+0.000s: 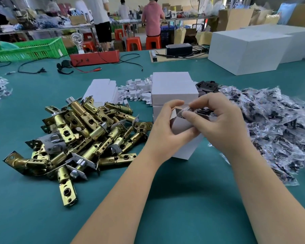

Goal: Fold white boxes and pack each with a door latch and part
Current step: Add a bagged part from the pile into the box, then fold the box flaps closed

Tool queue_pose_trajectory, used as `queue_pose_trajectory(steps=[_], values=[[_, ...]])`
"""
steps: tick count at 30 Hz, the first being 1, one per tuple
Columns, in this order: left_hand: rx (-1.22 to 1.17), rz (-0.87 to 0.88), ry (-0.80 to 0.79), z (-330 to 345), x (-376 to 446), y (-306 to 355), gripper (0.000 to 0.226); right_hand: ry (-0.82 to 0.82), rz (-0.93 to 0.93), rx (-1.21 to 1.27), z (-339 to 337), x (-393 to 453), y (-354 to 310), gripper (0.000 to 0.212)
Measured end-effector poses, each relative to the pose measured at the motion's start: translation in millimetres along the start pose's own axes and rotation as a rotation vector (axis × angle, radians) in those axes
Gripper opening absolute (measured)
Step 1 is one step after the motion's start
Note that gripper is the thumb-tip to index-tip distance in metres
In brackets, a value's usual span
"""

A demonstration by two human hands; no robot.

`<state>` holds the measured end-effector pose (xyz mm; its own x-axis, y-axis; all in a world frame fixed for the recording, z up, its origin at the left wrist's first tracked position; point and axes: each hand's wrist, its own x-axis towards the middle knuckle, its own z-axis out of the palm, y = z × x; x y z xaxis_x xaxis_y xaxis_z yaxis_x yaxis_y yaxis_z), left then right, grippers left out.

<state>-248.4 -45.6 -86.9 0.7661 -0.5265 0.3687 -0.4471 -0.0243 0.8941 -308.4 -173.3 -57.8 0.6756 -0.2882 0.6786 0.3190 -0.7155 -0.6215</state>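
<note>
Packing workshop (latch pile [81,136], worktables, crates [27,50]).

Open green worktop [25,217] lies wide on the near side of the latch pile [77,134], so there's room to come in low there. Between the latch pile and the stacked white boxes [173,90] only a narrow lane shows. Right of those boxes the bagged parts [275,124] crowd in close. Behind the latch pile, flat box blanks [102,90] and loose white inserts [136,90] block the way.
</note>
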Motion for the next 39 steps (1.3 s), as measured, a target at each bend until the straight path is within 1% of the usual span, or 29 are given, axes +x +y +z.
queue_pose_trajectory(steps=[1, 2, 3, 5, 6, 7, 8, 9, 11, 12, 13, 14, 15, 16, 18, 19, 21, 22, 24, 25, 26, 27, 29, 30, 31, 34, 37, 39], values=[[0.005, -0.006, 0.002, -1.0, 0.2, 0.2, 0.058, -0.012, -0.06, -0.097, 1.5, -0.6, 1.1, 0.008], [0.007, -0.015, 0.0, -2.2, 0.3, 0.1, 0.058, -0.048, -0.109, -0.187, 4.0, -2.2, 2.5, 0.025], [0.006, -0.027, -0.005, -3.3, 0.5, 0.0, 0.058, -0.118, -0.131, -0.25, 6.4, -3.8, 3.8, 0.043], [-0.004, -0.06, -0.024, -6.9, 1.4, 0.4, 0.059, -0.253, -0.107, -0.303, 7.8, -3.9, 2.5, 0.07], [-0.006, -0.075, -0.046, -8.8, 2.0, 1.1, 0.06, -0.293, -0.093, -0.32, 6.8, -3.5, 2.4, 0.076], [-0.001, -0.094, -0.073, -11.5, 3.1, 1.6, 0.058, -0.296, -0.088, -0.323, 6.2, -3.2, 3.2, 0.078], [-0.003, -0.119, -0.1, -14.7, 4.5, 2.4, 0.054, -0.268, -0.075, -0.29, 6.2, -3.6, 3.7, 0.075], [-0.025, -0.152, -0.117, -18.2, 6.1, 3.3, 0.049, -0.206, -0.033, -0.212, 6.3, -3.4, 5.1, 0.067], [-0.117, -0.234, -0.116, -24.8, 9.2, 4.8, 0.047, -0.02, 0.12, -0.012, 4.8, -1.5, 6.7, 0.041], [-0.164, -0.264, -0.098, -27.8, 10.3, 5.2, 0.05, 0.062, 0.231, 0.102, 3.4, 0.4, 9.6, 0.027], [-0.212, -0.282, -0.079, -30.4, 11.1, 5.0, 0.054, 0.113, 0.364, 0.243, 1.6, 3.6, 12.5, 0.024], [-0.262, -0.289, -0.068, -33.0, 11.2, 4.4, 0.06, 0.135, 0.498, 0.39, -0.8, 7.0, 15.0, 0.031], [-0.311, -0.287, -0.063, -35.4, 10.9, 3.7, 0.065, 0.119, 0.602, 0.494, -4.8, 8.7, 18.8, 0.038], [-0.362, -0.277, -0.062, -37.6, 10.5, 3.8, 0.069, 0.057, 0.648, 0.525, -8.0, 9.6, 21.5, 0.042], [-0.457, -0.251, -0.056, -41.2, 11.2, 6.3, 0.073, -0.123, 0.615, 0.499, -9.3, 8.5, 23.2, 0.042], [-0.496, -0.235, -0.042, -42.2, 12.2, 7.7, 0.075, -0.194, 0.594, 0.547, -7.1, 6.3, 22.1, 0.038], [-0.544, -0.192, 0.005, -42.2, 12.3, 11.5, 0.078, -0.267, 0.583, 0.703, -0.7, 3.2, 18.4, 0.028], [-0.535, -0.166, 0.021, -40.8, 11.5, 13.9, 0.079, -0.272, 0.566, 0.74, 3.4, 2.0, 17.5, 0.024], [-0.464, -0.134, 0.009, -34.4, 9.5, 16.9, 0.077, -0.225, 0.54, 0.735, 11.7, 0.8, 15.6, 0.018], [-0.439, -0.13, -0.009, -30.2, 8.6, 16.7, 0.076, -0.187, 0.545, 0.742, 15.2, 0.2, 14.7, 0.02], [-0.454, -0.131, -0.018, -26.9, 8.5, 16.0, 0.074, -0.156, 0.555, 0.763, 18.2, -0.5, 14.2, 0.027], [-0.523, -0.141, -0.012, -25.6, 9.2, 14.2, 0.073, -0.133, 0.562, 0.801, 19.9, -1.1, 13.3, 0.035], [-0.776, -0.168, -0.009, -30.6, 12.6, 10.5, 0.067, -0.102, 0.567, 0.852, 21.9, -2.4, 12.0, 0.048], [-0.873, -0.188, -0.023, -35.0, 14.0, 9.4, 0.063, -0.091, 0.562, 0.857, 22.4, -2.5, 11.9, 0.05], [-0.905, -0.211, -0.049, -38.9, 15.2, 8.1, 0.058, -0.084, 0.549, 0.862, 22.9, -2.7, 11.8, 0.051], [-0.799, -0.253, -0.112, -41.9, 16.2, 4.5, 0.05, -0.073, 0.486, 0.854, 23.7, -4.9, 11.6, 0.051], [-0.68, -0.218, -0.13, -39.8, 14.5, 3.7, 0.048, -0.087, 0.398, 0.789, 26.3, -8.2, 9.7, 0.05], [-0.644, -0.19, -0.119, -39.4, 14.3, 2.4, 0.045, -0.064, 0.341, 0.765, 27.6, -9.6, 8.0, 0.051]])
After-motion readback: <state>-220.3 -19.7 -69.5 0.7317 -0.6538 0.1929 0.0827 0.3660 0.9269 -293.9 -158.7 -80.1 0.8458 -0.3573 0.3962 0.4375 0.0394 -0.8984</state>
